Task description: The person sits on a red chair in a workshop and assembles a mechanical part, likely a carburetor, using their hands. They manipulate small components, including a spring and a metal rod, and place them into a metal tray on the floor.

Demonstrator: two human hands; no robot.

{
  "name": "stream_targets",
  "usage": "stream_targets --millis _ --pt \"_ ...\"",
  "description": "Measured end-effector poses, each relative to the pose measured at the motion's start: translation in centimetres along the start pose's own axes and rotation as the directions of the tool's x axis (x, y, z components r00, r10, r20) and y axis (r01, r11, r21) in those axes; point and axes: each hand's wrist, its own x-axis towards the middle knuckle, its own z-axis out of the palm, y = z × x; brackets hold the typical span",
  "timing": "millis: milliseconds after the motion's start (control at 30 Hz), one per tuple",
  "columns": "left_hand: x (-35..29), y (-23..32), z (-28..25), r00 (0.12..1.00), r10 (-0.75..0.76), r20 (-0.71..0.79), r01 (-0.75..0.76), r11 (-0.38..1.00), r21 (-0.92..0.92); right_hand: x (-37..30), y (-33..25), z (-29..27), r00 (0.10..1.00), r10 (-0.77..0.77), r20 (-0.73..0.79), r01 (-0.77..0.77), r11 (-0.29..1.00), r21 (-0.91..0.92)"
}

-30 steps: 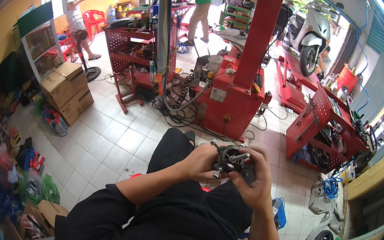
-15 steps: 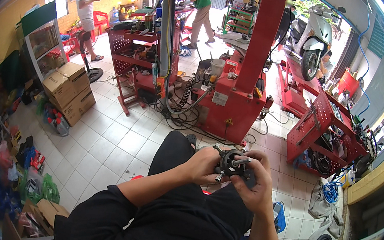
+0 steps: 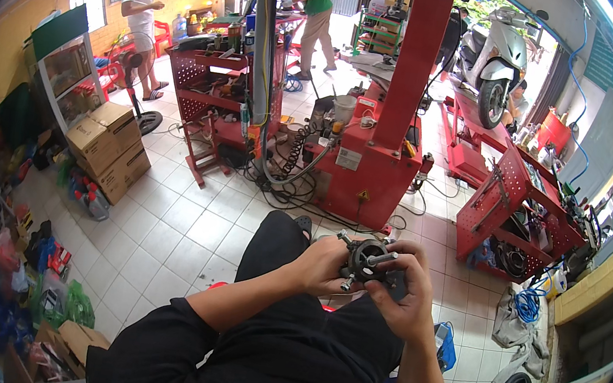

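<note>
Above my lap I hold a round, dark metal part (image 3: 361,258) with bolts sticking out around its rim. Its exact kind is unclear to me. A bright metal rod (image 3: 382,259) stands out from its middle. My left hand (image 3: 322,265) is closed around the left side of the part, most of its fingers hidden behind it. Curled around the right side is my right hand (image 3: 409,292), thumb low and fingers above, with fingertips by the rod's end. The underside of the part is out of sight.
A red lift column base (image 3: 357,186) stands ahead, with cables and hoses on the tiled floor (image 3: 199,228). Red perforated tool carts (image 3: 496,203) flank it. Cardboard boxes (image 3: 106,144) sit left, a scooter (image 3: 494,65) on a ramp at far right. Two people stand farther back.
The metal part has tilted slightly, showing more of its ring's opening. Both hands keep their hold. In the background, the person in white has shifted a little.
</note>
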Motion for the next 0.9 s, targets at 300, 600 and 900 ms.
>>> stream_targets --millis 300,600,900 --pt "-0.04 -0.08 0.10 1.000 0.007 -0.024 -0.008 1.000 -0.016 0.05 -0.30 0.01 1.000 0.020 0.004 -0.020 1.000 0.001" --pt "-0.02 0.03 -0.10 1.000 -0.003 0.007 0.003 1.000 -0.031 0.11 -0.42 0.08 1.000 0.014 -0.005 -0.014 1.000 0.012" --pt "-0.14 0.64 -0.54 0.990 -0.104 0.097 0.110 0.993 -0.052 0.31 -0.93 0.06 1.000 -0.005 0.019 0.006 0.999 -0.048"
